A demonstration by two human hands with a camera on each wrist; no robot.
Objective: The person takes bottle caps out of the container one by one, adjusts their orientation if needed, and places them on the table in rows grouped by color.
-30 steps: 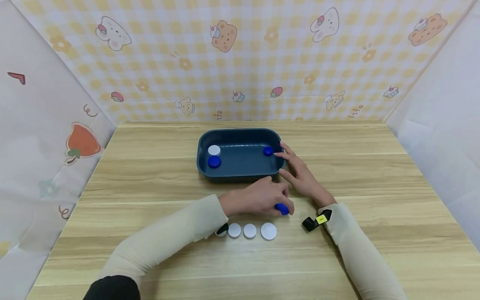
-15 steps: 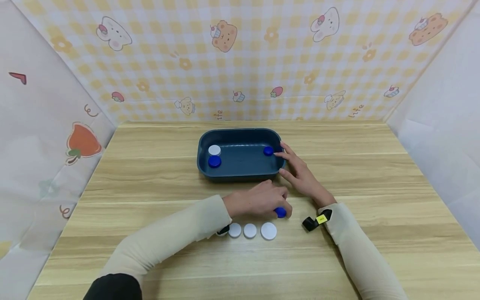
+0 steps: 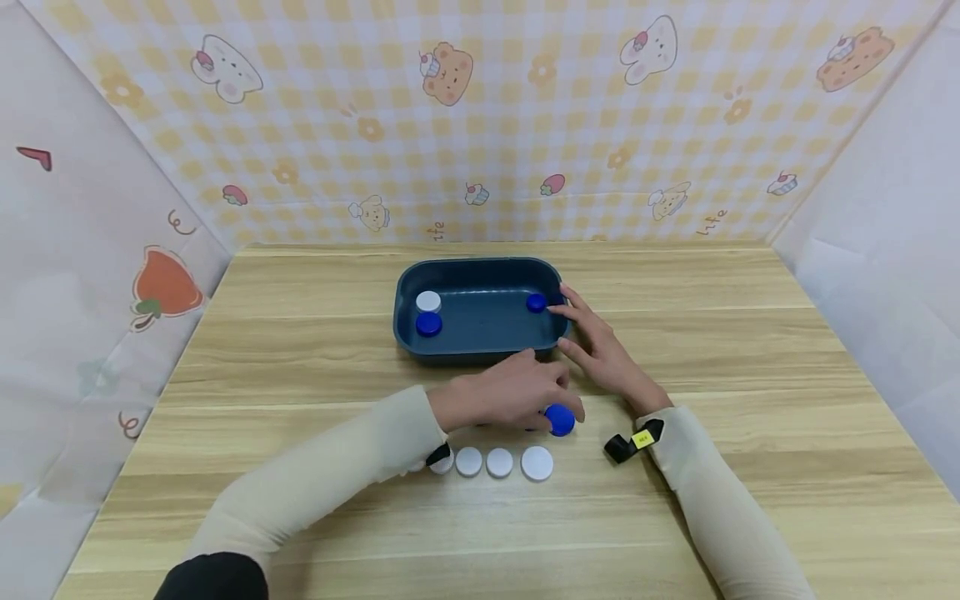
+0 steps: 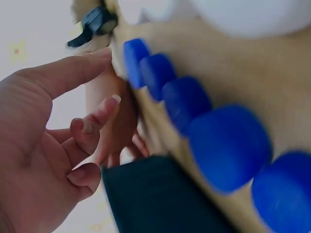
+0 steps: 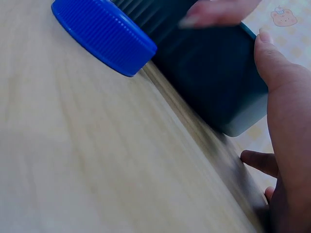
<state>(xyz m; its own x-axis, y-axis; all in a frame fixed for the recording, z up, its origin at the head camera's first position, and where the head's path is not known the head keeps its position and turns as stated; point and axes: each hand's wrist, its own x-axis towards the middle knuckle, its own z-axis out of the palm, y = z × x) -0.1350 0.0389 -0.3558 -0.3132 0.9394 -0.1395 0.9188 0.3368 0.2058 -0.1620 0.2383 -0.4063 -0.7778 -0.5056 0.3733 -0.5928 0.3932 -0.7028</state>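
My left hand [image 3: 517, 390] is over a row of blue bottle caps, largely hidden under it in the head view. The rightmost blue cap [image 3: 559, 420] lies flat at its fingertips. In the left wrist view the index finger reaches out, the other fingers bend loosely, and nothing is between them; blue caps [image 4: 230, 148] stand beside. My right hand [image 3: 603, 354] touches the right end of the dark teal tray [image 3: 487, 357], thumb at the near corner and fingers along the rim. A ribbed blue cap [image 5: 104, 36] shows large in the right wrist view.
In the tray are a white cap [image 3: 428, 301] and a blue cap [image 3: 428, 324] at the left, and a smaller blue cap [image 3: 536, 302] at the right. White caps [image 3: 537, 463] form a row in front, partly behind my left sleeve. A patterned cloth [image 3: 480, 125] hangs behind the table.
The rightmost blue cap, tilted in my left fingers a second ago, now lies flat and released. My left hand has drawn back slightly left. The right hand has not moved.
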